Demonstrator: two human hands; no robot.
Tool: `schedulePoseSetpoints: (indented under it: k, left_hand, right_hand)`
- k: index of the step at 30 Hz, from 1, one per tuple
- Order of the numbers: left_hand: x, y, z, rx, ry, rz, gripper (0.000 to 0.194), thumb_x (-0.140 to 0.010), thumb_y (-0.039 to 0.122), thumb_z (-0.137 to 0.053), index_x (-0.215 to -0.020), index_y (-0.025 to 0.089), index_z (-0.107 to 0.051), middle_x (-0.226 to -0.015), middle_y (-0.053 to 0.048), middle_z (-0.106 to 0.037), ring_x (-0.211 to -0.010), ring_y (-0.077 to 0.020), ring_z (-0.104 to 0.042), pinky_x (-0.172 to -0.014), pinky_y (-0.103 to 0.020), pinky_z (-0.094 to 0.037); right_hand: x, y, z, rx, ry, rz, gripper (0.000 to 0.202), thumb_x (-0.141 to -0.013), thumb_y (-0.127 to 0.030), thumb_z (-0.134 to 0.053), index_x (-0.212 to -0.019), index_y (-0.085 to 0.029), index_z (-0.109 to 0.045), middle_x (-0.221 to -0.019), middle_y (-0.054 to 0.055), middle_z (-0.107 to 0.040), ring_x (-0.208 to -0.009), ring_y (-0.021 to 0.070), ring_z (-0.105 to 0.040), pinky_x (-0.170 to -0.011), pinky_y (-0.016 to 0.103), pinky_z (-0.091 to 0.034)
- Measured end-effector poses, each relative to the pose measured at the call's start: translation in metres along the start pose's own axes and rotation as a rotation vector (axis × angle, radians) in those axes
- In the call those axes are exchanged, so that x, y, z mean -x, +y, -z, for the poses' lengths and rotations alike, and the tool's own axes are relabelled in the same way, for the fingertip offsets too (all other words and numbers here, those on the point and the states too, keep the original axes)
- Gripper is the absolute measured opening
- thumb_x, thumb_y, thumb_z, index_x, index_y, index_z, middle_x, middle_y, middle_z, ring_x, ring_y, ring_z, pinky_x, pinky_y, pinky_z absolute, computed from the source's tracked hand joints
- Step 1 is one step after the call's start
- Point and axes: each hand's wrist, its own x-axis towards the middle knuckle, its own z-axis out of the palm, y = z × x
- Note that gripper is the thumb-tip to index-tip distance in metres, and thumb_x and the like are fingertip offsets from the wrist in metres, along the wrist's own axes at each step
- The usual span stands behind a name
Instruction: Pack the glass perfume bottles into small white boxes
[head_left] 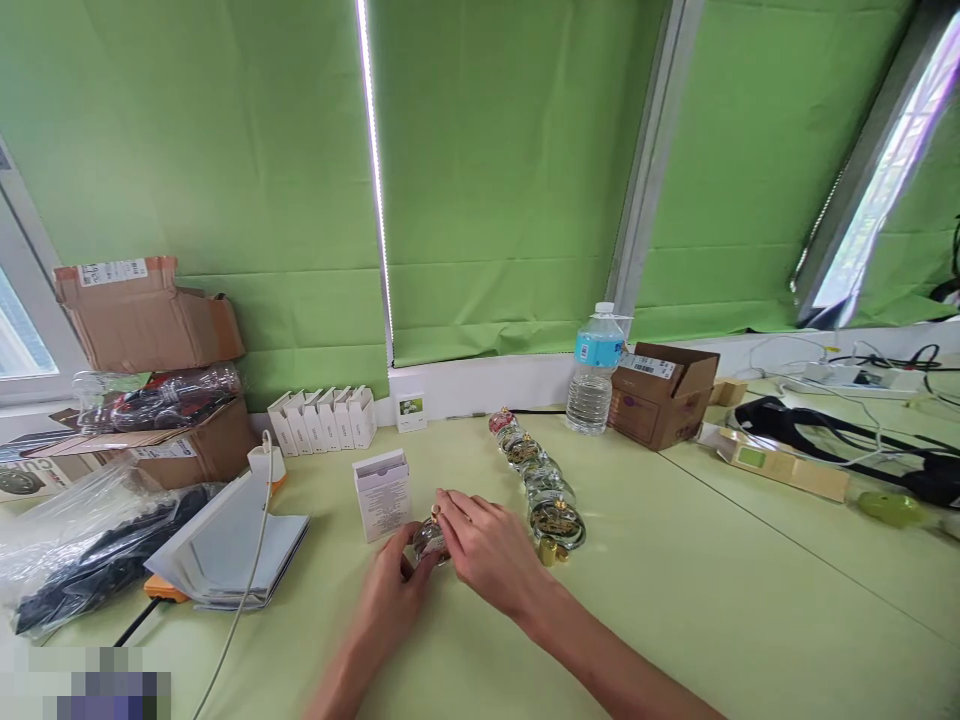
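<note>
My left hand is closed around the side of a small round glass bottle, which looks like a perfume bottle, low over the table. At the bottle's gold top, the fingers of my right hand are pinched together and partly hide it. Just behind my left hand stands an upright white carton with printed text and its top open. To the right, a row of similar round glass bottles runs away from me. Gold caps sit at the near end of that row.
Several slim white boxes stand by the wall at left, with a small picture card beside them. A water bottle and a brown carton are at the back right. Folded papers and a white cable lie left.
</note>
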Motion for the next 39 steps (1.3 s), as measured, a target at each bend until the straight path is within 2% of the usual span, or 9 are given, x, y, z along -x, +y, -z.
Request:
schedulePoseSetpoints:
  k: [4,8,10,13,16,20,24,28,39]
  left_hand:
    - [-0.001,-0.001,0.001,-0.014,0.001,0.016,0.035,-0.083,0.043,-0.053,-0.11,0.02,-0.055,-0.087,-0.003,-0.068,-0.048,-0.011,-0.053,-0.049,-0.023,-0.038]
    - [-0.002,0.0,0.001,-0.011,-0.015,0.025,0.036,-0.084,0.045,-0.052,-0.11,0.02,-0.056,-0.084,-0.003,-0.068,-0.048,-0.0116,-0.053,-0.049,-0.024,-0.038]
    - [-0.001,0.0,0.001,0.001,-0.015,0.028,0.038,-0.084,0.045,-0.051,-0.111,0.02,-0.056,-0.081,-0.002,-0.068,-0.048,-0.0123,-0.054,-0.049,-0.024,-0.037]
    - [-0.001,0.002,0.002,0.006,-0.012,0.033,0.038,-0.084,0.046,-0.051,-0.112,0.02,-0.056,-0.079,-0.002,-0.068,-0.049,-0.0127,-0.054,-0.05,-0.024,-0.038]
    - [0.0,0.004,0.002,-0.007,-0.017,0.054,0.039,-0.083,0.046,-0.052,-0.113,0.02,-0.056,-0.077,-0.001,-0.068,-0.049,-0.0123,-0.054,-0.05,-0.024,-0.038]
    - [0.001,0.008,0.003,-0.004,-0.01,0.064,0.04,-0.082,0.045,-0.053,-0.112,0.019,-0.057,-0.08,-0.002,-0.068,-0.049,-0.0116,-0.053,-0.05,-0.024,-0.038]
    - [0.002,0.009,0.003,-0.007,0.006,0.055,0.039,-0.081,0.045,-0.054,-0.111,0.021,-0.058,-0.076,0.0,-0.066,-0.049,-0.0117,-0.052,-0.051,-0.024,-0.038]
    - [0.003,0.009,0.003,-0.048,-0.006,0.04,0.038,-0.082,0.045,-0.053,-0.111,0.02,-0.059,-0.065,0.002,-0.062,-0.05,-0.0128,-0.049,-0.051,-0.023,-0.035]
    - [0.006,0.015,0.004,-0.048,-0.066,-0.049,0.031,-0.083,0.039,-0.053,-0.108,0.022,-0.061,-0.085,0.001,-0.066,-0.056,-0.0106,-0.047,-0.055,-0.022,-0.037]
  right_hand:
    - [0.002,0.01,0.011,-0.075,-0.103,-0.246,0.035,-0.097,-0.034,-0.035,-0.084,-0.02,-0.064,-0.085,0.005,-0.068,-0.077,0.0179,-0.063,-0.064,0.028,-0.037]
    - [0.012,0.012,0.008,-0.131,-0.286,-0.344,0.041,-0.081,-0.06,-0.055,-0.082,-0.02,-0.065,-0.081,0.006,-0.069,-0.076,0.0231,-0.064,-0.059,0.027,-0.034]
    - [0.017,0.009,0.001,-0.124,-0.32,-0.344,0.039,-0.078,-0.057,-0.06,-0.085,-0.02,-0.065,-0.083,0.006,-0.07,-0.078,0.0246,-0.064,-0.058,0.027,-0.033]
    - [0.02,0.008,-0.008,-0.108,-0.343,-0.356,0.02,-0.078,-0.037,-0.062,-0.085,-0.019,-0.065,-0.083,0.007,-0.07,-0.078,0.0237,-0.065,-0.058,0.027,-0.033]
    - [0.017,0.016,-0.007,-0.184,-0.298,-0.367,0.01,-0.079,-0.025,-0.057,-0.082,-0.02,-0.065,-0.084,0.005,-0.07,-0.081,0.0225,-0.064,-0.062,0.028,-0.037]
    - [0.01,0.025,0.003,-0.366,-0.125,-0.326,0.018,-0.084,-0.018,-0.049,-0.088,-0.021,-0.066,-0.091,0.004,-0.069,-0.086,0.0187,-0.063,-0.073,0.028,-0.043]
    - [0.005,0.024,0.007,-0.621,0.07,-0.325,0.028,-0.087,-0.029,-0.052,-0.113,-0.023,-0.059,-0.102,0.003,-0.067,-0.083,0.0151,-0.062,-0.072,0.026,-0.05]
    - [0.003,0.018,0.008,-0.766,0.185,-0.331,0.019,-0.087,-0.035,-0.055,-0.102,-0.023,-0.058,-0.092,0.001,-0.067,-0.074,0.013,-0.062,-0.068,0.025,-0.052]
    - [0.003,0.007,0.005,-0.702,0.16,-0.203,0.016,-0.088,-0.03,-0.056,-0.102,-0.025,-0.063,-0.098,0.001,-0.067,-0.083,0.0142,-0.062,-0.072,0.026,-0.053]
